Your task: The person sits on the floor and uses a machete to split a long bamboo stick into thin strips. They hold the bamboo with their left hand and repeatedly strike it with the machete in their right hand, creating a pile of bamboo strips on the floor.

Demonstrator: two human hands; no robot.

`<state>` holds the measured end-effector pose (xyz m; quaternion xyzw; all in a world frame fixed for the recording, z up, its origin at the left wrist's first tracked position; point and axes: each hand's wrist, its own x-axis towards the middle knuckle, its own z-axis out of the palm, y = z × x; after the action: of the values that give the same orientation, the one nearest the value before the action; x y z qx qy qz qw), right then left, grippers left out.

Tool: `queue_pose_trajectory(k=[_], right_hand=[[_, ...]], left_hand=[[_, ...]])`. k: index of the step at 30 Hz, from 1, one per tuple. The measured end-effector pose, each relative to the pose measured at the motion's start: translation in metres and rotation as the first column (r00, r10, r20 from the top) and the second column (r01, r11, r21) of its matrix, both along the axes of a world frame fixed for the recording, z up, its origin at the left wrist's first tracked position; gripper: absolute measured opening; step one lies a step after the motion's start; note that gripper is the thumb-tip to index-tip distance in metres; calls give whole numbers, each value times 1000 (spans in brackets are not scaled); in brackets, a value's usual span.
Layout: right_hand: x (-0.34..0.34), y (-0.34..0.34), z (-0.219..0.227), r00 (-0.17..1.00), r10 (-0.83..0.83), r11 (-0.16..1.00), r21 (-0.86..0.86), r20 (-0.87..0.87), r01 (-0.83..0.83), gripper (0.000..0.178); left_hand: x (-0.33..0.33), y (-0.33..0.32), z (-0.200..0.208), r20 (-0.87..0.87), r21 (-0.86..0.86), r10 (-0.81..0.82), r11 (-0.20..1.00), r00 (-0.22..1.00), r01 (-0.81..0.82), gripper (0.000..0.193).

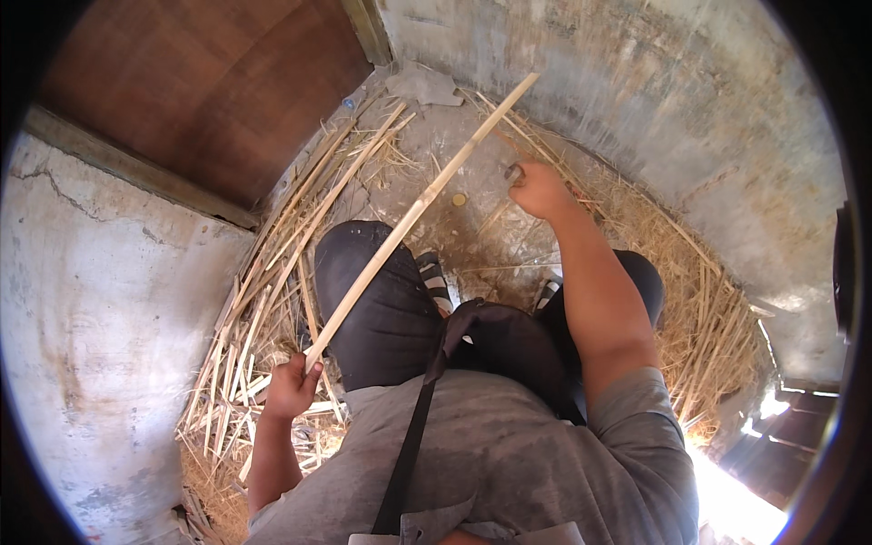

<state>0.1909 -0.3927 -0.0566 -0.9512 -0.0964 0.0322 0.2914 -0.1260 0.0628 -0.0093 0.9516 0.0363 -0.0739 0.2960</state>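
A long, pale strip (423,202), apparently split wood or cane, slants across the scene, its near end beside the person's left hip and its far end out ahead, toward the grey, stained wall (618,64). The left hand (292,386) is closed around the strip's near end, thumb pressed along it. The right hand (542,191) is on the right of the strip, apart from it and closer to its far end than its near one; the fingers are curled around a small dark object (511,171), too small to identify.

The middle of the strip passes over the left leg in dark trousers (371,304); whether it rests on the knee or is held above it, I cannot tell. Just right of the strip, a small yellowish disc (460,199) lies on the dirty floor (445,232). A striped sandal (435,280) shows below the strip's middle, on its right side.

Left of the strip, many thinner pale strips (272,272) lie in a loose heap, several roughly in line with it. Beyond them, further left of the strip, is a reddish-brown panel (218,91) edged with a wooden beam (136,163). Well to the right of the strip, past the right knee, fine straw-coloured shavings (704,318) are piled against the wall
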Motion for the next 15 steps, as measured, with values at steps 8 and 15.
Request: queue_pose_trajectory(k=[8, 15], right_hand=[[-35, 52, 38, 941, 338, 929, -152, -21, -337, 37], [-18, 42, 13, 967, 245, 968, -38, -73, -248, 35]], left_hand=[[-5, -4, -8, 10, 40, 41, 998, 999, -41, 32], [-9, 1, -8, 67, 130, -7, 992, 998, -2, 37]])
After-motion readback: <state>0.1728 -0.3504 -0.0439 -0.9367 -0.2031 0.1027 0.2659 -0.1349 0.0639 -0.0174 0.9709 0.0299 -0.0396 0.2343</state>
